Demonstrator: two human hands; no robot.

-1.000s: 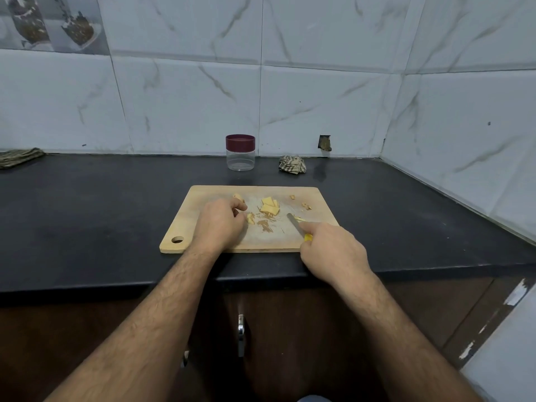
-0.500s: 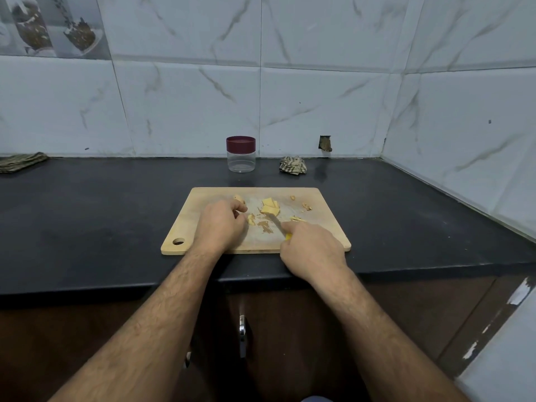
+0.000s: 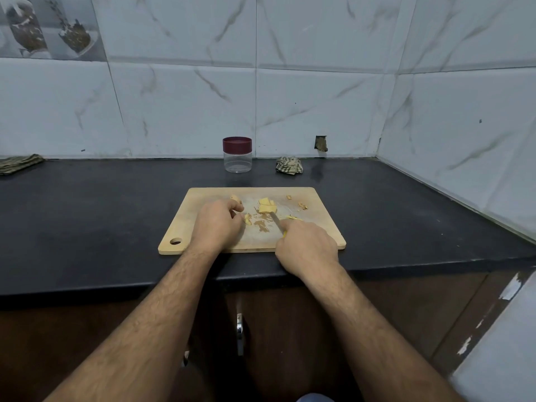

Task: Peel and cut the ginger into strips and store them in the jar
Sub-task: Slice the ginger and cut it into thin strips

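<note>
A wooden cutting board [image 3: 316, 227] is lying on the black countertop [image 3: 87, 221], its hanging hole at the near left corner. The left hand [image 3: 216, 224] is resting on the board with its fingers curled, and a small yellow ginger piece [image 3: 247, 219] is sitting right at its fingertips; whether the fingers are actually pinching that piece or only touching it cannot be told from this angle. A pale bit is also showing just beyond the knuckles (too small to name with certainty). The right hand [image 3: 307, 245] is gripping a knife [image 3: 277, 222], its fingers wrapped tightly round a yellow handle of which only a sliver is peeking out, and the blade is pointing away toward the far side of the board. The blade tip is reaching the pile of peeled ginger slices [image 3: 266, 206] lying near the middle of the board. Brown peel scraps [image 3: 261, 224] are lying between the two hands, and a few more ginger bits [image 3: 301, 205] are scattered toward the far right corner. Beyond the board, near the tiled wall, the clear jar [image 3: 237, 162] is standing upright with its maroon lid [image 3: 237, 144] on. A crumpled striped cloth [image 3: 289, 165] is lying to the right of the jar, and another folded cloth [image 3: 20, 163] is lying at the far left edge of the counter.
</note>
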